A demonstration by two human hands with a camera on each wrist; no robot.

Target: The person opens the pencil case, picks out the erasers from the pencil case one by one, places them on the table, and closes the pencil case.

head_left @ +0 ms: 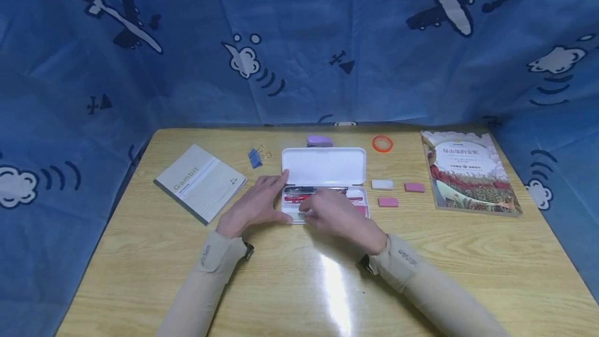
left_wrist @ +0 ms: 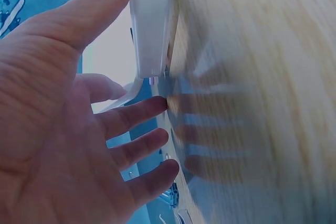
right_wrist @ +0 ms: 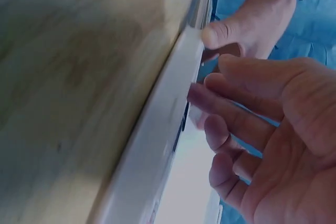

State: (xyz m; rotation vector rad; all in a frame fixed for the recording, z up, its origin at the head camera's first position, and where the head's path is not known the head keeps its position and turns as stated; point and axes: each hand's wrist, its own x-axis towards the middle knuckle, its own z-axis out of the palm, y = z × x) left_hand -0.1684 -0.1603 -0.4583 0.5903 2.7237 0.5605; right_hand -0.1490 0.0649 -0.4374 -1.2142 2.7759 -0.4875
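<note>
At the centre of the head view a white plastic pencil case [head_left: 324,181] lies open on a pale wood-grain table [head_left: 299,274], its rounded rectangular lid [head_left: 324,166] tipped back toward the top of the frame. In the shallow tray, red and dark pens [head_left: 318,194] lie side by side, lengthwise.

The left hand [head_left: 256,205] lies flat at the case's left end, fingers straight and spread a little. The thumb rests against the near left corner of the tray and a fingertip touches the lid's left edge. In the left wrist view the fingers [left_wrist: 137,116] are plainly apart, tips against the table beside the case's smooth white wall [left_wrist: 152,24].

The right hand [head_left: 338,215] hovers over the tray's near right half and hides it. Its fingers are loosely bent and slightly apart; the right wrist view shows the fingertips [right_wrist: 202,98] at the case's long white edge [right_wrist: 168,129], gripping nothing that can be seen. Both arms wear beige sleeves.

Left of the case lies a grey notebook [head_left: 200,182] at an angle, with a blue binder clip [head_left: 255,157] between them. Behind the lid sits a small purple rounded object [head_left: 320,141]. To the right are an orange tape ring [head_left: 382,143], a white eraser [head_left: 382,184], two pink erasers [head_left: 414,187] [head_left: 388,202], and a glossy illustrated book [head_left: 468,170]. Blue cloth printed with planes and clouds [head_left: 299,40] walls in the table.
</note>
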